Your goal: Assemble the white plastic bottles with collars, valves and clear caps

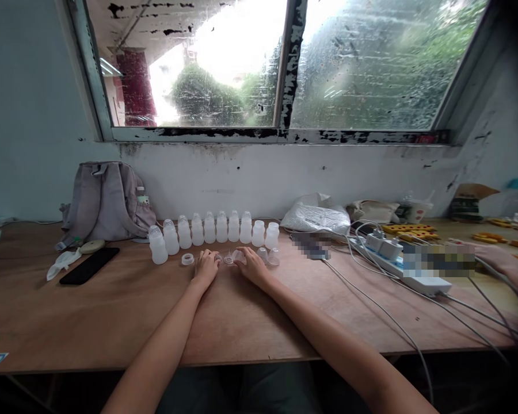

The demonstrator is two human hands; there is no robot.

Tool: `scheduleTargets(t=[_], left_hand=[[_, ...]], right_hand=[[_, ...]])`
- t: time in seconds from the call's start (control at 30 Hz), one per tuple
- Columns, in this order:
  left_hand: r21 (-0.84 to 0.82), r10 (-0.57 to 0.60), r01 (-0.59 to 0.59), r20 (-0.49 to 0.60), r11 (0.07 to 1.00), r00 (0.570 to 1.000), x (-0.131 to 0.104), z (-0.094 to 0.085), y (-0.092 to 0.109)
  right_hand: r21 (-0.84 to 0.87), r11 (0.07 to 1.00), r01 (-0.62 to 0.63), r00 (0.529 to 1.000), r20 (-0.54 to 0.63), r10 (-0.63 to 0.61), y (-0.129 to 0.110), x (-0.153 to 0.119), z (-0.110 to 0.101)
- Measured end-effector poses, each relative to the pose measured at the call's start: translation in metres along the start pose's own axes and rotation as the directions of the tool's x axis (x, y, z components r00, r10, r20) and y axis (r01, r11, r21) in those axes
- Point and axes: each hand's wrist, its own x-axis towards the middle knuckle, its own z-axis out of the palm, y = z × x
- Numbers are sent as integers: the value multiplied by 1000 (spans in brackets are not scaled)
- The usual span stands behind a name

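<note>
Several frosted white bottles (197,230) stand in a row on the wooden table; most have clear caps, while the two at the right end have none. In front of them, my left hand (206,268) rests with its fingers curled at a small clear part. My right hand (252,265) has its fingertips on a clear cap (238,256). Between the hands lies a clear nipple-shaped piece (228,259). A white ring (187,260) is left of my left hand. Two clear domed caps (273,257) sit right of my right hand.
On the left are a grey backpack (106,201), a black phone (90,266) and a white crumpled wrapper (63,263). A silvery bag (317,215), a power strip (414,278) and cables lie on the right. Another person's hand (496,261) shows at the far right.
</note>
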Motion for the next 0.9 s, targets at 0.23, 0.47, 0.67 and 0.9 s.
scheduleTargets(t=[0.23,0.47,0.67,0.9], left_hand=[[-18,33,-33,10,999,999,4,5,-1],[-69,110,-115,-62,991,992,-3,0,12],[-114,414,-422,-85,900,906,-13,-18,32],[35,391,-390,-8,920,920,-12,-27,27]], right_hand=[[5,999,-41,999,-2,41,-6,0,-4],[58,998,6,997,-73,-2,-7,0,-3],[68,997,39,995,-98,-32,-11,-2,-5],[79,996,46,998,-43,-42,-15,-3,-6]])
